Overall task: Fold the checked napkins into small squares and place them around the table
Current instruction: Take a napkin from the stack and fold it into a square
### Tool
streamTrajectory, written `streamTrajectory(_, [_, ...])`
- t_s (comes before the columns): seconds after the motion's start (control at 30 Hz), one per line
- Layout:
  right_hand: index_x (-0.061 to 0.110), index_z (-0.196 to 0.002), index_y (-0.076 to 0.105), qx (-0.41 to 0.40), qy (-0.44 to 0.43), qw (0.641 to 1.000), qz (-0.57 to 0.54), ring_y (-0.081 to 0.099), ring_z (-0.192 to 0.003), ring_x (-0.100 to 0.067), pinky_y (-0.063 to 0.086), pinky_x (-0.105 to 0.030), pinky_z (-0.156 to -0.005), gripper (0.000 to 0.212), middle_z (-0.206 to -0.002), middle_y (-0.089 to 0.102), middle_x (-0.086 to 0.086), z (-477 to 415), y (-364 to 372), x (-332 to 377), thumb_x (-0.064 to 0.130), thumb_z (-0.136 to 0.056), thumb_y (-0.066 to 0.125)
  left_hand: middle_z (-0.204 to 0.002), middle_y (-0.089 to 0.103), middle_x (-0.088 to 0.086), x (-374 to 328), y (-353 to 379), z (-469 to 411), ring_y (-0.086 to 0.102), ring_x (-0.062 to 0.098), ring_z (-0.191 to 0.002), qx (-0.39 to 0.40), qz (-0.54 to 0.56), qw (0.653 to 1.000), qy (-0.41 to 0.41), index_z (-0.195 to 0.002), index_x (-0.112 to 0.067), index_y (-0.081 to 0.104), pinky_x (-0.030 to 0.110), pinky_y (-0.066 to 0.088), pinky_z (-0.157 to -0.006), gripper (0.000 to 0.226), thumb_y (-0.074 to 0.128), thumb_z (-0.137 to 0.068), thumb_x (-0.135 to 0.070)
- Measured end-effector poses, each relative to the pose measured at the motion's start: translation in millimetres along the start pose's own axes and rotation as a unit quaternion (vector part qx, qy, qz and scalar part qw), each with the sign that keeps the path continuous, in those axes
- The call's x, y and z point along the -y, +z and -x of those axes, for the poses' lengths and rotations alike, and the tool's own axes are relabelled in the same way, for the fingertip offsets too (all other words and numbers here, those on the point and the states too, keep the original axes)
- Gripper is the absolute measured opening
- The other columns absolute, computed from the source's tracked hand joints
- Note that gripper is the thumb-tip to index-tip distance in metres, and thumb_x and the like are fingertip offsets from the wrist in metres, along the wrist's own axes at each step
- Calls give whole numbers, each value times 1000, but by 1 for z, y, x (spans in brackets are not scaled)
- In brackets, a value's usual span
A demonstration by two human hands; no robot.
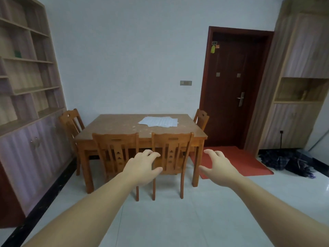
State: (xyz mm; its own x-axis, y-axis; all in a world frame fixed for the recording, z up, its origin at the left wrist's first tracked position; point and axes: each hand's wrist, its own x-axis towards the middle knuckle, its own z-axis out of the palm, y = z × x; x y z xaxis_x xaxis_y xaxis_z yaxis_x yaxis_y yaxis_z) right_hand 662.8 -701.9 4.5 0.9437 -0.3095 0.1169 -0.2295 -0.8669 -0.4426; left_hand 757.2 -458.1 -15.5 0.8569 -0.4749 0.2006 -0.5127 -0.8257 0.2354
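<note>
A loose pile of pale checked napkins lies flat on the far right part of a wooden table. I stand some way back from the table, with both arms stretched forward. My left hand hovers in the air in front of the near chairs, fingers spread and loosely curved, holding nothing. My right hand hovers level with it to the right, fingers also spread and empty. Neither hand touches anything.
Two wooden chairs stand tucked at the table's near side, one more at each end. A shelf unit lines the left wall. A dark door, red mat, tall cabinet and dark umbrellas are at the right.
</note>
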Motion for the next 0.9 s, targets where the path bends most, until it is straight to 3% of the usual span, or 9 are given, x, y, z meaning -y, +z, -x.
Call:
streamTrajectory(0.37, [31,-150,26,23,-17,996,80,44,-129,-23,51,-31,-93,68,-156,26,-1,-271,30,-59,45,-92,59,-150,35,-10,40,96,-282,41,17,-133,20,35,999,13,-142,-38,36,39,45,-103,55,48,-91,-55])
streamTrajectory(0.7, [34,-149,25,15,-9,997,69,54,-117,-20,57,-33,-83,70,-155,24,0,-496,18,-121,47,-89,58,-152,34,-8,44,127,-519,37,21,-136,36,38,998,21,-144,-39,34,44,40,-106,56,47,-92,-56])
streamTrajectory(0.9, [30,-150,25,27,-28,998,51,46,-127,-25,50,-35,-94,70,-154,25,-2,-636,33,-194,46,-90,58,-153,33,-8,22,183,-647,37,22,-137,50,30,998,6,-141,-39,38,44,40,-106,53,48,-91,-55])
